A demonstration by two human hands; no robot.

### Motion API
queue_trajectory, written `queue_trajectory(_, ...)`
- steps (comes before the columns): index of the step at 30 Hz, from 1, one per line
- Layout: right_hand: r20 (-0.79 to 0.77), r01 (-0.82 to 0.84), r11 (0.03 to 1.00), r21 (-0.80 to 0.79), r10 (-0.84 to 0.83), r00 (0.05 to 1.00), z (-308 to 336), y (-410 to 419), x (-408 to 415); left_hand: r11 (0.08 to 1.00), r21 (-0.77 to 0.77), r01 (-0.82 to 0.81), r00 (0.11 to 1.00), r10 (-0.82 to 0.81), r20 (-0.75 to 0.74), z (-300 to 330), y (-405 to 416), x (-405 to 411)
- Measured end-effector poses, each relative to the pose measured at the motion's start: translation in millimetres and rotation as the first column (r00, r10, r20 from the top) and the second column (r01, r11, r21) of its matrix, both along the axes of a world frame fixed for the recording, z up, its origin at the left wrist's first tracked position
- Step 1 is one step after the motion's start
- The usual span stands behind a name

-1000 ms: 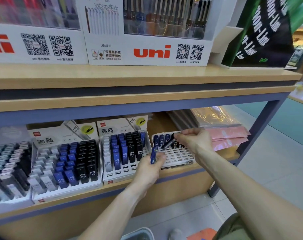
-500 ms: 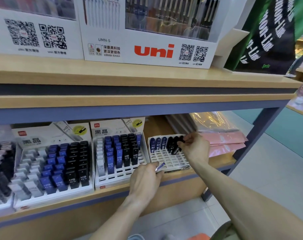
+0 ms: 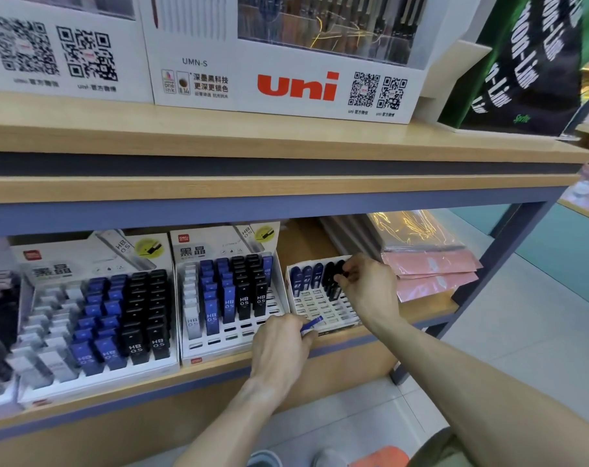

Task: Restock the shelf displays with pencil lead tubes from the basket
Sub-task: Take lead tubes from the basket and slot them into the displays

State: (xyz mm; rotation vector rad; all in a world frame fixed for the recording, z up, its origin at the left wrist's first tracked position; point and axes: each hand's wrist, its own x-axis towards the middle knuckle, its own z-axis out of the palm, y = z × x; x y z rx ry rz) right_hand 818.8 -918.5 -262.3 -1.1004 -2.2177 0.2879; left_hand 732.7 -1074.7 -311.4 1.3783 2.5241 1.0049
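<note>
Since the earlier frames left hand has dropped from in front of the trays to the near shelf edge, and right hand has gone deeper into the far right corner of the small grid tray. Left hand now sits at the front lip of the lower shelf, fingers curled round a blue pencil lead tube whose end sticks out to the right toward the grid tray. Right hand is over the far row of that tray, fingertips pinching a black lead tube that stands in a slot beside another black one; three dark blue tubes stand to their left in the same far row, rest of the grid slots bare. Left of it a fuller deli HB 0.5 display box with white, blue and black tubes, and a second similar box further left. Pink packets lie right of the grid tray. Upper shelf carries a white uni pen display. Basket not clearly visible.
</note>
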Motion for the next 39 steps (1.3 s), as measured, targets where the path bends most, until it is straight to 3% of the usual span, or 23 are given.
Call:
queue_trajectory(4, 0.131, -0.07, 0.995, 0.071, 0.06, 0.99, -7.8, -4.0, -2.1, 1.0, 0.007, 0.007, 1.0, -0.007, 0.007, 0.6, -0.9, -0.6)
queue_trajectory(12, 0.119, -0.036, 0.997, 0.061, 0.028, 0.992, -5.2, -5.3, 2.0, 1.0, -0.01, 0.021, 1.0, -0.021, 0.023, 1.6, -4.4, -2.5)
queue_trajectory(14, 0.093, -0.021, 0.997, 0.079, 0.013, 0.996, 3.2, -8.7, 4.2, 0.999, 0.041, 0.005, 0.996, -0.009, 0.089, 4.8, -6.7, -2.8)
queue_trajectory(16, -0.001, -0.047, 0.999, 0.01, 0.047, 0.999, 17.0, -15.0, 5.4, 0.995, 0.102, -0.012, 0.965, -0.016, 0.262, 9.3, -6.4, -2.2)
queue_trajectory(18, -0.113, -0.228, 0.929, -0.291, 0.203, 0.973, 33.8, -27.0, 7.4, 0.992, 0.127, -0.014, 0.851, -0.055, 0.522, 16.1, -2.9, -3.3)
queue_trajectory(20, -0.176, -0.443, 0.668, -0.598, 0.429, 0.886, 46.7, -45.1, 11.5, 0.985, 0.159, 0.066, 0.697, -0.16, 0.699, 22.5, -2.0, -3.3)
queue_trajectory(21, -0.17, -0.485, 0.589, -0.646, 0.508, 0.844, 48.9, -51.7, 13.4, 0.977, 0.184, 0.111, 0.654, -0.211, 0.727, 26.9, -3.9, -1.7)
queue_trajectory(24, -0.209, -0.529, 0.567, -0.631, 0.533, 0.82, 49.7, -57.0, 13.8, 0.971, 0.201, 0.133, 0.603, -0.24, 0.76, 33.0, -9.9, 1.7)
queue_trajectory(26, -0.272, -0.543, 0.557, -0.628, 0.496, 0.825, 50.0, -54.9, 13.4, 0.965, 0.234, 0.115, 0.514, -0.259, 0.818, 36.4, -13.6, 1.5)
queue_trajectory(32, -0.401, -0.52, 0.595, -0.613, 0.333, 0.854, 52.0, -41.6, 21.4, 0.92, 0.358, -0.16, 0.037, -0.357, 0.933, 47.1, -29.7, -7.6)
queue_trajectory(35, -0.433, -0.55, 0.549, -0.629, 0.34, 0.835, 50.1, -38.4, 27.5, 0.91, 0.377, -0.172, 0.023, -0.379, 0.925, 44.4, -38.0, -11.8)
queue_trajectory(39, -0.507, -0.589, 0.51, -0.628, 0.307, 0.806, 49.9, -41.1, 29.7, 0.892, 0.398, -0.214, 0.136, -0.377, 0.916, 40.3, -41.5, -9.1)
